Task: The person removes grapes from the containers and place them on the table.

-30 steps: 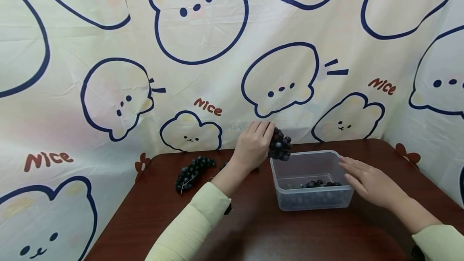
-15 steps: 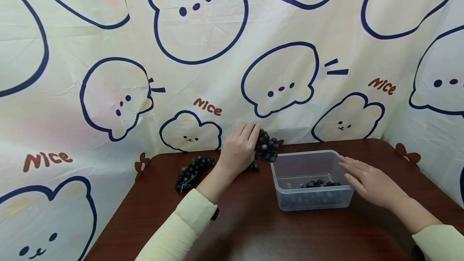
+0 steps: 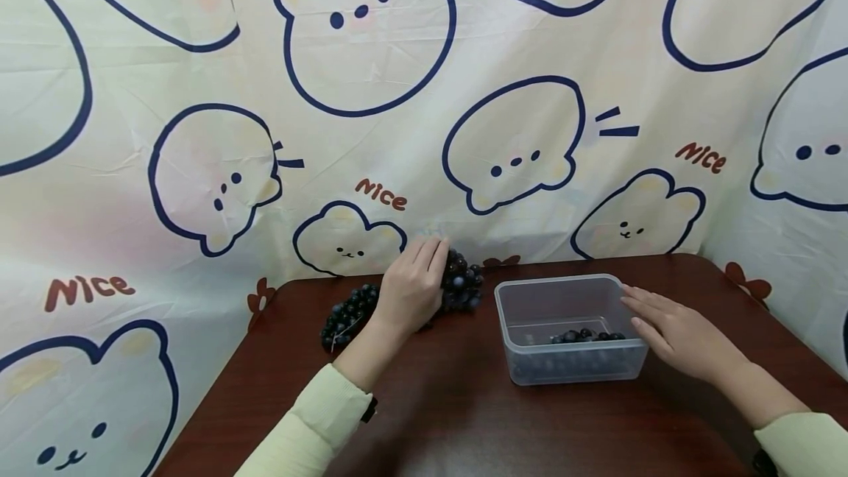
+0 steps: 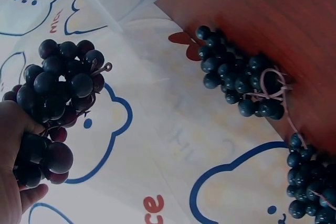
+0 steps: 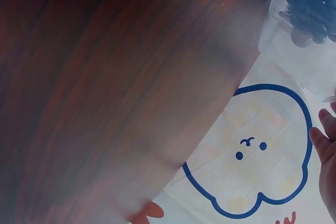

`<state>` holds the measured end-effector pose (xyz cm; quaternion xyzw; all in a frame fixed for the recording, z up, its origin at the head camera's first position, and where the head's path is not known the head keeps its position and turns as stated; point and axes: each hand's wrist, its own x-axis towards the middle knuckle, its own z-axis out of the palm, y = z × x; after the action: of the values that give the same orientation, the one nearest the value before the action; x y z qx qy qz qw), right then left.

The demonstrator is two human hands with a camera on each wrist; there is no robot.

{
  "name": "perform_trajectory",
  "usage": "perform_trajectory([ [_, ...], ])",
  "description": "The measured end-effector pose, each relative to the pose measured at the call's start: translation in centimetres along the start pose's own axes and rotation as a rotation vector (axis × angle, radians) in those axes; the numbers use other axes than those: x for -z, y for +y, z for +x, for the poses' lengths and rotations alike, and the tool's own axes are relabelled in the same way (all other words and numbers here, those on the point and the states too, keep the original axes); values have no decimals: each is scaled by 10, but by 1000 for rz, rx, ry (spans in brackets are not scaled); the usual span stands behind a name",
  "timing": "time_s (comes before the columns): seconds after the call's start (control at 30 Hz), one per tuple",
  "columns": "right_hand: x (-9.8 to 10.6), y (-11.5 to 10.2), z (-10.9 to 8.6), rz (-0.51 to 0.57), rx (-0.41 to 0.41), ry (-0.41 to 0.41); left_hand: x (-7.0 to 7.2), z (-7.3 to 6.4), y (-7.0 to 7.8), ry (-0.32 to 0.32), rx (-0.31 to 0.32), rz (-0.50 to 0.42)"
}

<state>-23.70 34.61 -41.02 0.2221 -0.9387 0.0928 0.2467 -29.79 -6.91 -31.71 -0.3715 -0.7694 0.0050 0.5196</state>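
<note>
My left hand grips a bunch of dark grapes above the back of the table, left of the clear plastic container. In the left wrist view the held bunch spreads out past the thumb and fingers. A second grape bunch lies on the table, partly behind my left forearm; another bunch with a pinkish looped tie shows in the left wrist view. My right hand, fingers straight, rests at the container's right rim. More dark grapes lie inside the container.
The reddish-brown wooden table ends at a cloth backdrop with bear drawings, which also hangs along both sides.
My left hand has moved left and down with the grape bunch, away from the container toward the bunches on the table. The right hand and the container have stayed in place.
</note>
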Motion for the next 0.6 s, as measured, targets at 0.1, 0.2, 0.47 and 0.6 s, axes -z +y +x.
perform_trajectory([
  [0.1, 0, 0, 0, 5, -1, -2, 1, -7, 0, -9, 4, 0],
  [0.2, 0, 0, 0, 3, -1, -3, 0, -13, 0, -23, 7, 8],
  [0.47, 1, -1, 0, -2, 11, 14, -3, -28, 2, -36, 39, 14],
  [0.6, 1, -1, 0, -2, 15, 16, -5, -32, 4, -66, 57, 32],
])
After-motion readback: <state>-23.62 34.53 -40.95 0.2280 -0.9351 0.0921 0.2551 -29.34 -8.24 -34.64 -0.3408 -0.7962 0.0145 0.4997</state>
